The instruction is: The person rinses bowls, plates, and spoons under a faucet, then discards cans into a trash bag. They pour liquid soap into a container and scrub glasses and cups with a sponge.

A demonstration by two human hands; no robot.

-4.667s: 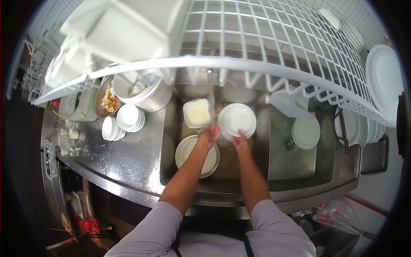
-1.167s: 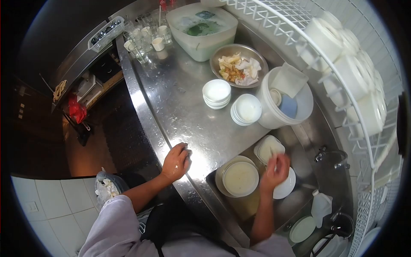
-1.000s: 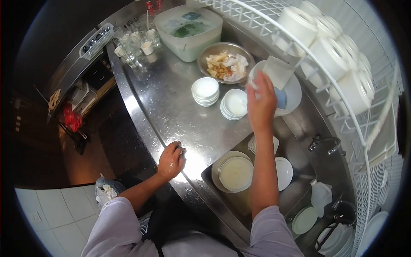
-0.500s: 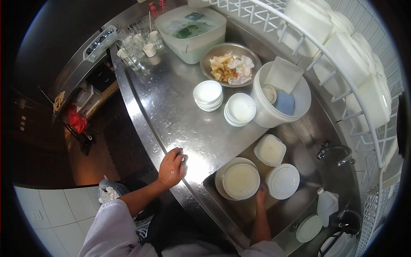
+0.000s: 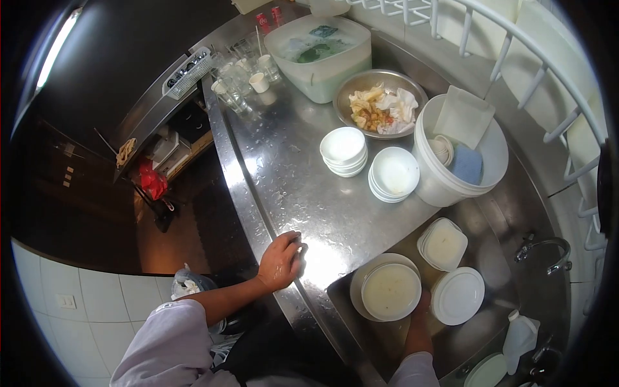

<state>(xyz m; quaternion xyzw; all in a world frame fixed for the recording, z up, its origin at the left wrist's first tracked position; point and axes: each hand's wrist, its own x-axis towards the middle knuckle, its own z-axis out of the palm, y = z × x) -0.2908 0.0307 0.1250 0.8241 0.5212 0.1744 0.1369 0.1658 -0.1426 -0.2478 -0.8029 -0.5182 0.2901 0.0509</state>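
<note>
Broadly, your desk (image 5: 303, 174): wet, shiny steel; pale tiled wall (image 5: 100, 303) behind.
Sink (image 5: 501, 284): grey metal.
Left hand (image 5: 280, 261): on the desk's rim, fingers bent, close together; gripping, you can't tell.
Right hand (image 5: 421, 304): in the sink, between bowl (image 5: 391, 292) and plates (image 5: 459, 295); fingers obscured, state unclear.
Bowl: round, cloudy liquid inside.
Plates: smooth, white, round.

The steel counter (image 5: 290, 168) bears glasses (image 5: 233, 100), a tub (image 5: 342, 74), metal bowl (image 5: 343, 108), bucket (image 5: 433, 180) and white bowls (image 5: 343, 147).

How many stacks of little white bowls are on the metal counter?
2: one stack nearer the glasses, the other stack beside the white bucket. Any behind the bucket would be hidden.
</note>
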